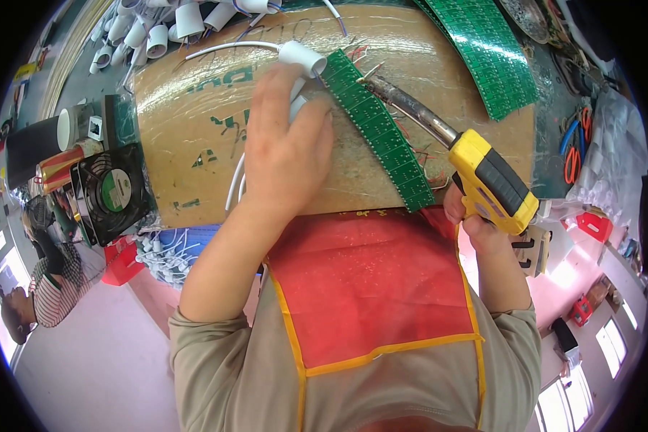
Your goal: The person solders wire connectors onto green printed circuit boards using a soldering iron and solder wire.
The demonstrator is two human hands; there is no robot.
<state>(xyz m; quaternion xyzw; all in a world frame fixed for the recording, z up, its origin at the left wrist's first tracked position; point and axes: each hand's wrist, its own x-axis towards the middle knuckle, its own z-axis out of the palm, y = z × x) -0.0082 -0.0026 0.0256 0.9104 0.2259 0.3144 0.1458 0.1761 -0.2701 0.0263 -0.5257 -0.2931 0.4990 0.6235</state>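
Observation:
My left hand (289,144) is closed around a white plastic cylinder (299,59) with a white cable, at the upper end of a green circuit board strip (381,133). Another white piece (297,106) shows between its fingers. In my right hand (471,216) is a yellow and black soldering gun (493,180), gripped by its handle. The gun's metal barrel points up and left, its tip close to the strip's upper end. Thin red and white wires (428,162) stick out along the strip's right side. Whether the tip touches the board cannot be made out.
The strip lies on a tape-covered cardboard sheet (216,173). More white cylinders (189,20) are heaped at the far left, with larger green board panels (486,54) at the far right. A black fan (111,193) stands left; orange-handled tools (572,162) lie right. Another person (57,288) is at left.

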